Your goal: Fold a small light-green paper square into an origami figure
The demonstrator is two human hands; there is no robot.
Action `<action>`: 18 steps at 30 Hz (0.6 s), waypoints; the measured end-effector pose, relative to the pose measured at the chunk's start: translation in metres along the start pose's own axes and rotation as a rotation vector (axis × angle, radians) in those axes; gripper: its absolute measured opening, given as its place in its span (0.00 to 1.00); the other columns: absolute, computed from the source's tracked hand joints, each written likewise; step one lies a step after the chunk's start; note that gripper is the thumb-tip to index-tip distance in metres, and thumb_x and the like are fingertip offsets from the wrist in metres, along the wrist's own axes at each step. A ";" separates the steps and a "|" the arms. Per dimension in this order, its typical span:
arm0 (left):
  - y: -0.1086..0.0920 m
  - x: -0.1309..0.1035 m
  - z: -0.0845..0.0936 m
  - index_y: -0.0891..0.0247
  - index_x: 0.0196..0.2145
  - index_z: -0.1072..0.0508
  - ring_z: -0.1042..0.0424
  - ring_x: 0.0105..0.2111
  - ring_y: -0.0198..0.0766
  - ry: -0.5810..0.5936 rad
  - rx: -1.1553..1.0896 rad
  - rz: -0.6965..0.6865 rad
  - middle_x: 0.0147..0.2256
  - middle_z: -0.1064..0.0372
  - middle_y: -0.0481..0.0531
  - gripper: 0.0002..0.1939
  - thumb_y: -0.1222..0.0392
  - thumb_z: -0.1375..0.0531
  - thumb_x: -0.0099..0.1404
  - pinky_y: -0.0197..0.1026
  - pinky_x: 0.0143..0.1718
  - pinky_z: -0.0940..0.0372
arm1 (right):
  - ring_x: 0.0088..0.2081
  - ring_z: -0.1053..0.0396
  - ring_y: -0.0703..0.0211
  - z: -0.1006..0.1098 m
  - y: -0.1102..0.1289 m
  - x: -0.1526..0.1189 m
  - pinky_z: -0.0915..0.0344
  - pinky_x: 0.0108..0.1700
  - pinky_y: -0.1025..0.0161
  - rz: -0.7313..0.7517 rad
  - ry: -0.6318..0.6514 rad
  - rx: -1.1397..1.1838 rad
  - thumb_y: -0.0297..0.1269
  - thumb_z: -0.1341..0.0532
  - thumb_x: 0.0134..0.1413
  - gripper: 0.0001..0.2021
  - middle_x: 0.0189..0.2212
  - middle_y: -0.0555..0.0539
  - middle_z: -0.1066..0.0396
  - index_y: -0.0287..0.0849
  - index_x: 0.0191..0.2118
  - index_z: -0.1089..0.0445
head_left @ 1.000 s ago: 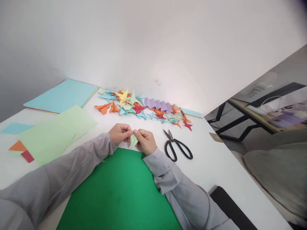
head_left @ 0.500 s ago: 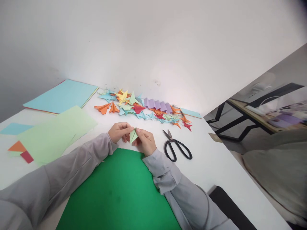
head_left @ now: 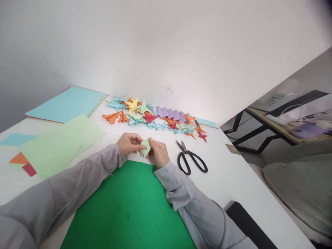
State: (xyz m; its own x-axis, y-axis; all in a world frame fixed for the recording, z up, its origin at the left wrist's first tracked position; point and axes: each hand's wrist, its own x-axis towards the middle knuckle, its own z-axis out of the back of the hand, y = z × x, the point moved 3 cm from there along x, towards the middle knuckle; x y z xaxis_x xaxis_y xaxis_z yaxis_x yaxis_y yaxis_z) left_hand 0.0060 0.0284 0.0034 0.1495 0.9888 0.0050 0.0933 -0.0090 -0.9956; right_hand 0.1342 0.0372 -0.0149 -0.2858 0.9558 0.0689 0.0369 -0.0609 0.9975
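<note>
Between my hands is a small piece of folded light green paper [head_left: 146, 148], pointed toward me, with a crease down its middle. My left hand [head_left: 130, 143] pinches its left side, thumb and fingertips meeting at the edge. On the other side, my right hand [head_left: 159, 153] grips the paper between thumb and fingers; some of those fingers are hidden behind it. Both hands are just beyond the far edge of a green sheet [head_left: 129, 204]. Black-handled scissors [head_left: 190, 157] lie slightly open on the white table, right of my right hand.
Several small folded paper planes [head_left: 149, 117] in many colours lie along the wall, with a purple pleated strip [head_left: 171, 113] among them. At the left are a stack of blue sheets [head_left: 67, 103], green sheets [head_left: 59, 145] and paper scraps [head_left: 29, 169]. A black object [head_left: 246, 221] lies near my right forearm.
The folded green paper has turned a little and moved slightly right, showing more of its surface. My left thumb has slid lower along its edge. The arms stay in place.
</note>
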 end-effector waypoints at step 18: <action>0.005 0.003 0.005 0.69 0.19 0.33 0.38 0.10 0.30 -0.053 -0.050 0.054 0.10 0.36 0.48 0.16 0.55 0.32 0.39 0.31 0.11 0.44 | 0.11 0.43 0.68 0.000 0.002 0.000 0.48 0.16 0.69 0.025 -0.005 0.047 0.48 0.40 0.44 0.16 0.08 0.55 0.38 0.41 0.21 0.38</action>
State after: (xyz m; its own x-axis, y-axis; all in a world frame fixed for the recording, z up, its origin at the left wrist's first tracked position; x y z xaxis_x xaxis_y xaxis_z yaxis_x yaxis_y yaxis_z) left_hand 0.0018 0.0324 -0.0018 0.1032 0.9932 -0.0545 0.1355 -0.0683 -0.9884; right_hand 0.1344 0.0374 -0.0127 -0.2792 0.9557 0.0937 0.0888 -0.0714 0.9935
